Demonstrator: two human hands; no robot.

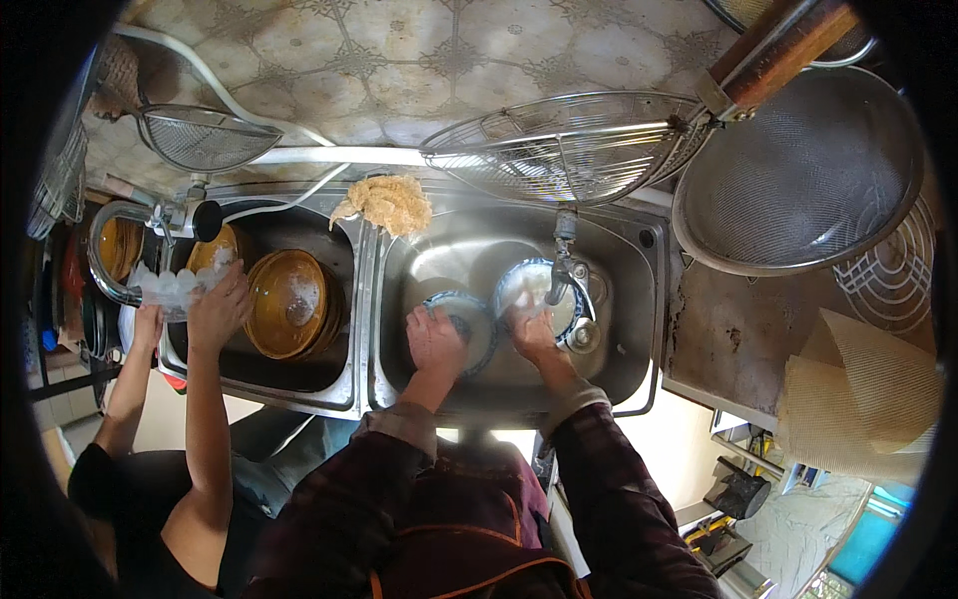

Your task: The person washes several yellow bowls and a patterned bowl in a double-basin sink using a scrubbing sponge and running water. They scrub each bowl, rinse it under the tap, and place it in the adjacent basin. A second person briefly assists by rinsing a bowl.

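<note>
Two blue-and-white dishes lie side by side in the right basin of the stainless steel sink (509, 217). My left hand (436, 341) grips the left edge of one dish (479, 329), its fingers over the rim. Under the tap (560, 281), my right hand (535, 333) holds the near edge of the second dish (524, 277), which has a patterned blue rim. The tap hides part of this dish. Glare blurs the fingertips of my right hand.
At left, another person's hands (217, 307) hold a bumpy translucent plastic tray (176, 288) under a curved tap (97, 251). Stacked brown bowls (288, 303) fill the left basin. A tan scrubbing cloth (389, 204) lies on the divider. A wire skimmer (569, 150) and large strainer (801, 172) hang behind.
</note>
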